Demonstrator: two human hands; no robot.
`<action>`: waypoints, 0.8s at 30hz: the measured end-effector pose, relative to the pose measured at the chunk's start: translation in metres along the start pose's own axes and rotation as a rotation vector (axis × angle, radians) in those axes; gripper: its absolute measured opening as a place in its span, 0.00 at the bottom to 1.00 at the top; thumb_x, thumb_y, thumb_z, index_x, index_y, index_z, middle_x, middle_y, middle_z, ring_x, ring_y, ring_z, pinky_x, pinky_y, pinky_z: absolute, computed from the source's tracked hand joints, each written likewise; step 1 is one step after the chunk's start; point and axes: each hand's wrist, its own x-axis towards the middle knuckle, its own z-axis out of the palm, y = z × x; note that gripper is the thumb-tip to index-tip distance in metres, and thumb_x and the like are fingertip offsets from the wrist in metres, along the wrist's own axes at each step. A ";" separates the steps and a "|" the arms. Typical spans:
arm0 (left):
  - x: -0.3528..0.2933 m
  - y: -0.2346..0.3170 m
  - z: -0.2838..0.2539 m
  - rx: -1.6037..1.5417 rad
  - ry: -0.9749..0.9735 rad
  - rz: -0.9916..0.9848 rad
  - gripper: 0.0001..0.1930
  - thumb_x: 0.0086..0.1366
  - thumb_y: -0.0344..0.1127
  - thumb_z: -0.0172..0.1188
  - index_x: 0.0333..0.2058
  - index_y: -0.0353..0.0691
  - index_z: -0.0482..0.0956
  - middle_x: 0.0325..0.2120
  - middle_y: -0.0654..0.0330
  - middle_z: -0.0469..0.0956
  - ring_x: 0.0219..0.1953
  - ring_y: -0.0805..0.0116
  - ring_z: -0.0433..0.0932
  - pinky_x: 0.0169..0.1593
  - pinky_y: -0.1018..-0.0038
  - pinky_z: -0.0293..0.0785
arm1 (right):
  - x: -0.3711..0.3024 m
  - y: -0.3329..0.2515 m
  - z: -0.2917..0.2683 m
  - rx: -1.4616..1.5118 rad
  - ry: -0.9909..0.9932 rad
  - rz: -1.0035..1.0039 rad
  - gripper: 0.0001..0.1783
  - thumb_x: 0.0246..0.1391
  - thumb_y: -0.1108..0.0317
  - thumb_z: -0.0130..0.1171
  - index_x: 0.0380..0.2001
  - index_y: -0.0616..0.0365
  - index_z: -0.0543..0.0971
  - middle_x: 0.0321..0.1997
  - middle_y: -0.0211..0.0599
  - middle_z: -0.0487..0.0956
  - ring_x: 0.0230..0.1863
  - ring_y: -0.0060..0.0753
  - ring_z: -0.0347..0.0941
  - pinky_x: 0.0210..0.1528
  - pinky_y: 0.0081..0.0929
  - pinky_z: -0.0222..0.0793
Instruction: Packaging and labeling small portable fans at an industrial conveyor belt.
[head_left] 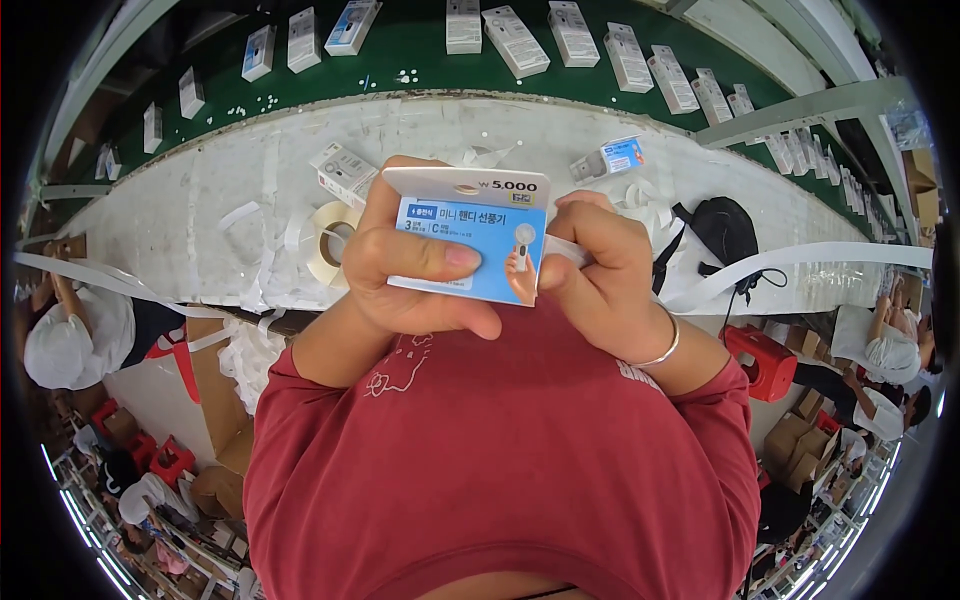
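My left hand (405, 255) grips a small blue-and-white carton (465, 235) in front of my chest, thumb across its printed face. A white hang tab with a slot runs along the carton's top, and a small handheld fan is pictured on its front. At the carton's right edge, the thumb and bent fingers of my right hand (610, 275) are pinched together. A pale sliver shows between them, too little to tell whether it is a label or part of the carton. Just behind my left hand lies a roll of white labels or tape (318, 262).
Another carton (345, 174) lies behind my left hand, and one with a blue end (605, 158) sits farther right. Backing strips (640, 205) and a black bag (722, 232) rest on the white worktable (240, 150). Beyond, a green conveyor belt (420, 75) carries several cartons.
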 end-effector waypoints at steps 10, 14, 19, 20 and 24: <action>-0.016 0.009 0.003 -0.116 0.054 -0.137 0.23 0.43 0.46 0.74 0.36 0.49 0.74 0.43 0.47 0.69 0.41 0.55 0.75 0.37 0.70 0.75 | 0.000 0.002 -0.015 0.131 -0.198 0.185 0.17 0.35 0.63 0.73 0.18 0.58 0.73 0.14 0.25 0.69 0.17 0.18 0.58 0.22 0.14 0.55; -0.014 0.009 -0.005 -0.306 0.160 -0.120 0.24 0.44 0.45 0.74 0.38 0.49 0.73 0.44 0.47 0.68 0.42 0.55 0.75 0.39 0.70 0.76 | -0.006 -0.007 -0.019 0.181 -0.227 0.378 0.18 0.33 0.62 0.74 0.24 0.58 0.76 0.14 0.23 0.68 0.16 0.17 0.56 0.21 0.14 0.54; -0.015 0.012 -0.001 -0.187 0.152 -0.095 0.24 0.46 0.44 0.73 0.40 0.48 0.72 0.45 0.49 0.68 0.41 0.57 0.75 0.41 0.69 0.76 | -0.002 -0.036 -0.004 -0.330 -0.044 -0.464 0.39 0.35 0.50 0.71 0.50 0.59 0.74 0.15 0.20 0.67 0.14 0.20 0.53 0.29 0.17 0.56; -0.014 0.013 0.000 -0.193 0.147 -0.092 0.24 0.46 0.44 0.73 0.40 0.48 0.72 0.45 0.49 0.68 0.41 0.57 0.75 0.41 0.69 0.76 | -0.003 -0.028 0.003 -0.426 -0.025 -0.532 0.41 0.35 0.48 0.69 0.52 0.59 0.73 0.15 0.20 0.67 0.14 0.20 0.54 0.32 0.18 0.56; -0.012 0.017 0.005 -0.127 0.196 -0.149 0.23 0.49 0.39 0.71 0.42 0.47 0.71 0.45 0.49 0.68 0.42 0.57 0.75 0.43 0.70 0.74 | -0.009 -0.013 0.016 -0.614 0.046 -0.569 0.36 0.40 0.53 0.69 0.51 0.62 0.72 0.14 0.22 0.68 0.15 0.20 0.57 0.30 0.18 0.56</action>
